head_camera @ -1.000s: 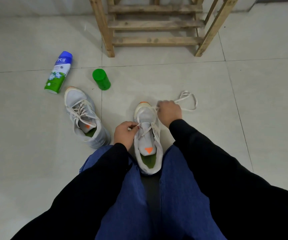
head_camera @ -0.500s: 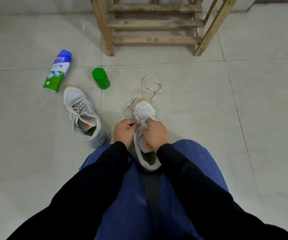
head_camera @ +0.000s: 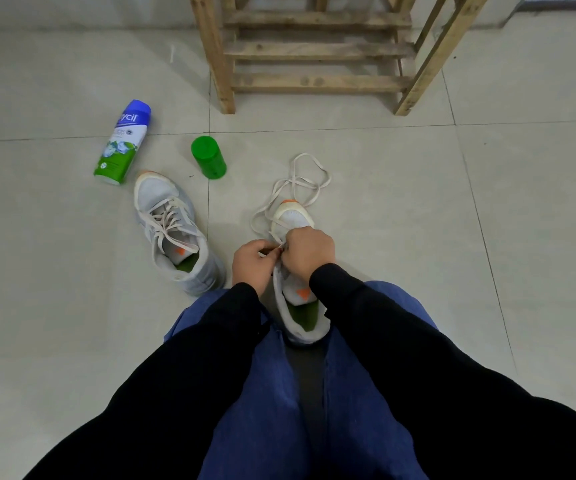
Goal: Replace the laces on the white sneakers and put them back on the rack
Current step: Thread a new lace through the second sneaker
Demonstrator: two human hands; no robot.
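Down on the pale grey tiled floor (head_camera: 418, 209), a blue-and-green plastic bottle (head_camera: 122, 143) lies on its side, a green cylindrical plastic cap (head_camera: 208, 157) stands near it, and a laced white mesh sneaker (head_camera: 172, 230) sits just beside the bottle's base. To the right, a second white sneaker (head_camera: 293, 218) points forward with its loose cream lace (head_camera: 296, 179) looped over the tile past its toe. Beyond them, the slatted wooden rack (head_camera: 314, 81) stands on the floor.

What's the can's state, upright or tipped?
Tipped: the can lies on its side on the floor, blue end pointing away from the person.
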